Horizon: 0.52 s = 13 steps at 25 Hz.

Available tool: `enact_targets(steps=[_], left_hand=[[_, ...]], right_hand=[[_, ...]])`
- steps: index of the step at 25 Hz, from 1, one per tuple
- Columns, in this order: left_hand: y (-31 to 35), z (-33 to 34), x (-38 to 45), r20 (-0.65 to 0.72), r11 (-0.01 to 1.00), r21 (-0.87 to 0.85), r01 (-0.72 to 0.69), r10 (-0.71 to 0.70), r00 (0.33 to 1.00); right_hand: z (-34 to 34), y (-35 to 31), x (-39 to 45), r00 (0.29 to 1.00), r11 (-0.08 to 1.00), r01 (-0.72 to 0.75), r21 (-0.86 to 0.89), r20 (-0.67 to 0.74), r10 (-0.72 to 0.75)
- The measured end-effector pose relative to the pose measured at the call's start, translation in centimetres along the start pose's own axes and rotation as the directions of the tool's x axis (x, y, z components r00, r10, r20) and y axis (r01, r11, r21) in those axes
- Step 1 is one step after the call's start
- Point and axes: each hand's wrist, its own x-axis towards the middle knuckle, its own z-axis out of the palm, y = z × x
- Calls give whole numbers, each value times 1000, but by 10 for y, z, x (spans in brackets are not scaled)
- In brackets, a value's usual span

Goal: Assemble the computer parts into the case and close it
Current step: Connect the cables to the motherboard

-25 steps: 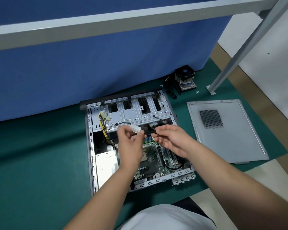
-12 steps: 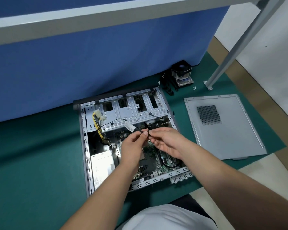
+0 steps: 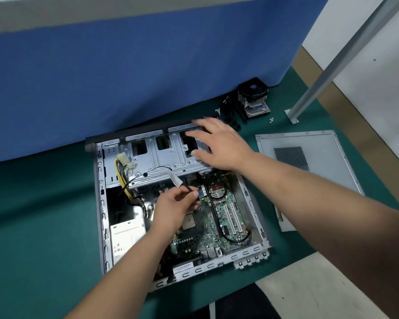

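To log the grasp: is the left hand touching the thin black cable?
Touching. Head view: left hand pinches the thin black cable at its fingertips.

The right hand (image 3: 219, 146) has let go of the thin black cable (image 3: 186, 186) and reached over the drive cage (image 3: 161, 157).

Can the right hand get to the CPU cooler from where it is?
Probably yes. The right hand is open over the drive cage, and the CPU cooler sits on the mat just beyond the case, with only loose black cables between.

Open case (image 3: 101, 203) flat; side panel (image 3: 309, 171) beside it.
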Motion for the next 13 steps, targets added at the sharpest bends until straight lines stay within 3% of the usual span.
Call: enact_targets(steps=[3, 5, 8, 13], left_hand=[[-15, 3, 10, 27, 995, 98, -1, -1, 1000], [-24, 8, 13, 55, 990, 143, 9, -17, 998], [-35, 16, 17, 80, 955, 296, -16, -8, 997], [-37, 36, 31, 204, 836, 518, -181, 84, 975]], right_hand=[[22, 13, 16, 985, 966, 136, -219, 132, -109], [34, 18, 16, 987, 947, 152, -282, 89, -131], [39, 20, 18, 990, 951, 141, -274, 38, -135], [39, 21, 20, 992, 972, 122, -200, 10, -122]])
